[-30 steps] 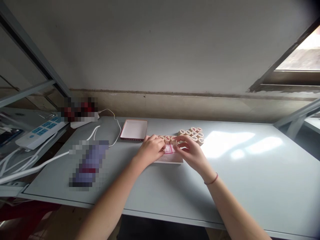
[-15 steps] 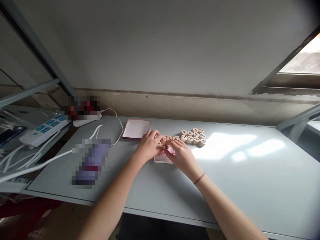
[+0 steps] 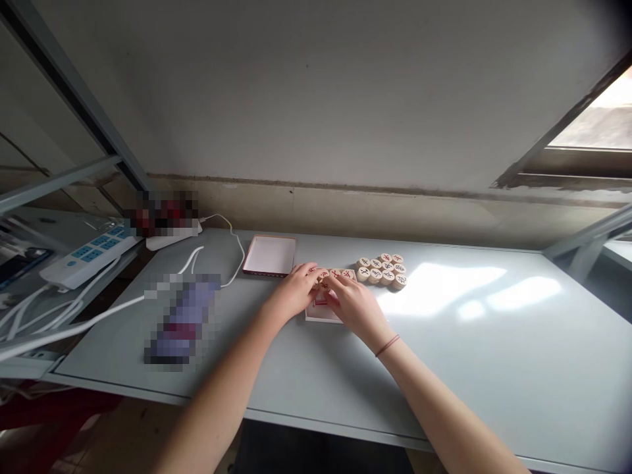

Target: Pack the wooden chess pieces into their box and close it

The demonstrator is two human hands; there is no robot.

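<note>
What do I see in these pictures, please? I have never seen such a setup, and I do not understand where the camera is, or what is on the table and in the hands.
There is no robot: these are a person's two bare hands. Every picture comes from one camera worn on the head, looking forward and down.

On the table is a shallow box with a row of round pieces with red marks. The left hand and right hand are at it, fingers close around a piece; I cannot tell which hand grips it.

To the right stand more pieces; to the left lies an open tray. A power strip is far left.
</note>
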